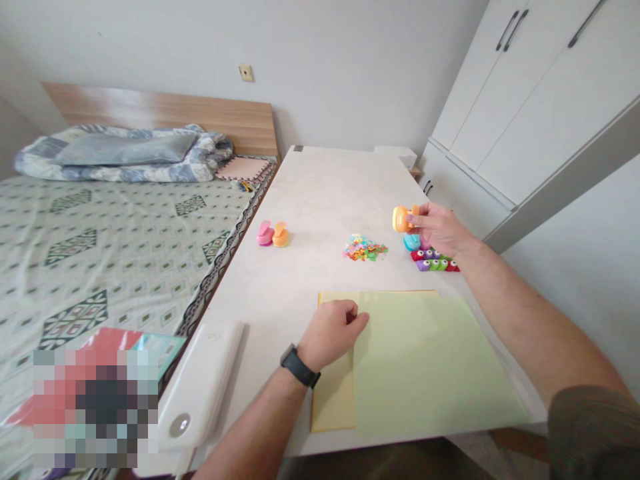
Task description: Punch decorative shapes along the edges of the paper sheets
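As the right hand point(441, 230) grips, an orange punch point(401, 219) juts left; it's tilted.

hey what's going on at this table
A person's right grip holds an orange punch above the white table, near a cluster of small colourful punches. The left grip, curled, is at the left edge of a pale green sheet, which overlaps yellow paper. Beyond the sheets sits a pile of colourful cutouts.

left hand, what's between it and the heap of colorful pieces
In the head view, far margins of the yellow sheet and green sheet, then a bare strip of white table, lie between the left hand and heap.
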The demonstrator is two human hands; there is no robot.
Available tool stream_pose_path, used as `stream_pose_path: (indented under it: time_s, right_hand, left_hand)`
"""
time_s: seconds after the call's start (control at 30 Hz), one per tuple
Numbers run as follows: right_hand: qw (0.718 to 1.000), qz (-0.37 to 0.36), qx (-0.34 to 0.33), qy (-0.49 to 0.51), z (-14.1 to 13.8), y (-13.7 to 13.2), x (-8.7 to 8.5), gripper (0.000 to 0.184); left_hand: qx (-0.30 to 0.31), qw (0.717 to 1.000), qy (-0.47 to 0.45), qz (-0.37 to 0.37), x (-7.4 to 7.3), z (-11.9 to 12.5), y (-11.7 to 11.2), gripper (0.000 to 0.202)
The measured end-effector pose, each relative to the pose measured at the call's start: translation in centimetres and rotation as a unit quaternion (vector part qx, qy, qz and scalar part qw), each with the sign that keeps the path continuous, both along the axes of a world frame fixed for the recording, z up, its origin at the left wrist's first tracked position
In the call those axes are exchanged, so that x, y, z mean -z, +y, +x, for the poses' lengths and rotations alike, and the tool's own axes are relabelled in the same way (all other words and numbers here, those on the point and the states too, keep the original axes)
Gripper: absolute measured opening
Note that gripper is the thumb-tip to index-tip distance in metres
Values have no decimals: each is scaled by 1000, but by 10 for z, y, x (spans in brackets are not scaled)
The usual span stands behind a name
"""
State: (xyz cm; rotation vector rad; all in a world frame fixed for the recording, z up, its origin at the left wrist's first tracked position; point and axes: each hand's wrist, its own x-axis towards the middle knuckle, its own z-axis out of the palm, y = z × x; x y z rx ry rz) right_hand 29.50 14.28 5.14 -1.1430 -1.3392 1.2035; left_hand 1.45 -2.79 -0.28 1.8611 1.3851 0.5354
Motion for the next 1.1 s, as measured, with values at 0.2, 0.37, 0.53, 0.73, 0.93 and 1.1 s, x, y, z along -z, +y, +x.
stream_pose_path:
  time_s: [0.2, 0.37, 0.53, 0.73, 0.93, 1.1]
  right_hand:
    - [981, -102, -135, 95, -25, -77, 9, 48]
    - [971, -134, -168, 106, -27, -99, 31, 37]
    - [969, -129, -171, 122, -23, -106, 45, 38]
    - [971, -125, -165, 119, -21, -107, 49, 38]
    - [968, -130, -169, 129, -23, -106, 58, 34]
    - [969, -130, -169, 127, -26, -105, 64, 35]
  left_hand:
    - [-6, 1000, -2, -10, 1, -1, 2, 39]
    - [-7, 1000, 0, -11, 4, -1, 3, 40]
    - [-2, 1000, 6, -10, 4, 0, 4, 41]
    - [0, 1000, 11, -20, 1, 1, 4, 41]
    - [-3, 1000, 11, -24, 2, 1, 4, 41]
    - [2, 1000, 13, -23, 3, 1, 5, 41]
